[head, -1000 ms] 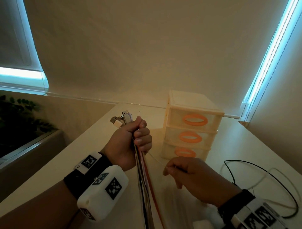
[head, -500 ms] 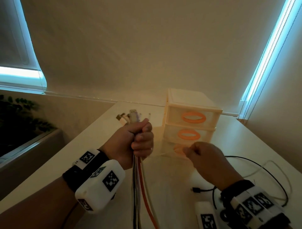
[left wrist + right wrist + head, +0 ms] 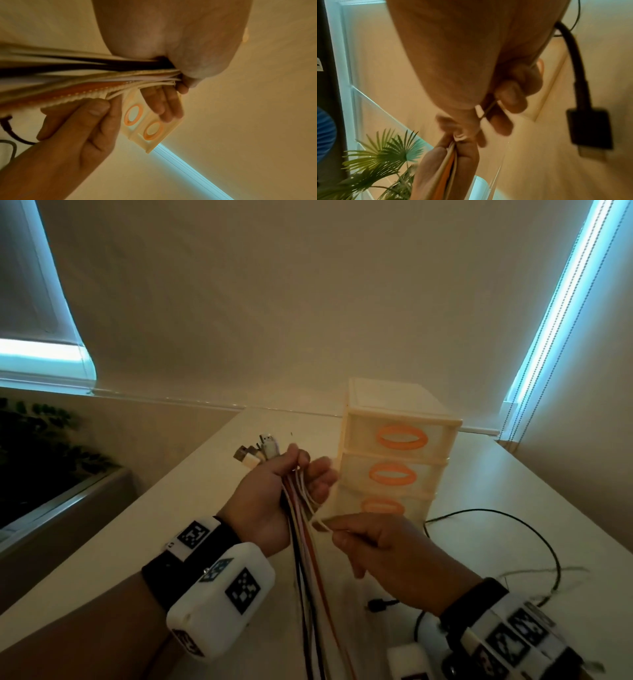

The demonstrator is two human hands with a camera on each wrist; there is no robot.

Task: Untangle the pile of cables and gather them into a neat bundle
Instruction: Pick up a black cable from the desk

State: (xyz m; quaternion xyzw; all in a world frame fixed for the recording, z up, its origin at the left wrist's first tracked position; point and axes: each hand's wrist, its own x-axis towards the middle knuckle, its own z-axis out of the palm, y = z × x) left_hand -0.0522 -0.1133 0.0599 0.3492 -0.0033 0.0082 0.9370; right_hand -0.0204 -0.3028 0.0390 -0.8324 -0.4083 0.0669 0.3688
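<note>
My left hand (image 3: pixel 305 470) is raised over the table and grips a cable bundle (image 3: pixel 308 577) of white, black and orange leads. Their plugs (image 3: pixel 260 450) stick out above the fist, and the leads hang down out of the picture. Two left fingers (image 3: pixel 159 106) stand loosely off the bundle (image 3: pixel 85 83). My right hand (image 3: pixel 334 534), just below and to the right, pinches a thin white cable (image 3: pixel 320 523) that runs up into the left fist. The right wrist view shows that pinch (image 3: pixel 486 109) between thumb and fingertips.
A cream drawer unit (image 3: pixel 394 460) with orange handles stands right behind the hands. A loose black cable (image 3: pixel 513 518) loops over the table (image 3: pixel 191 508) at the right, and a black plug (image 3: pixel 376 606) lies near my right wrist. A plant (image 3: pixel 385 155) stands left of the table.
My right hand came back from the right toward the left fist, bringing the thin white cable against the bundle. The left fingers loosened a little around the leads.
</note>
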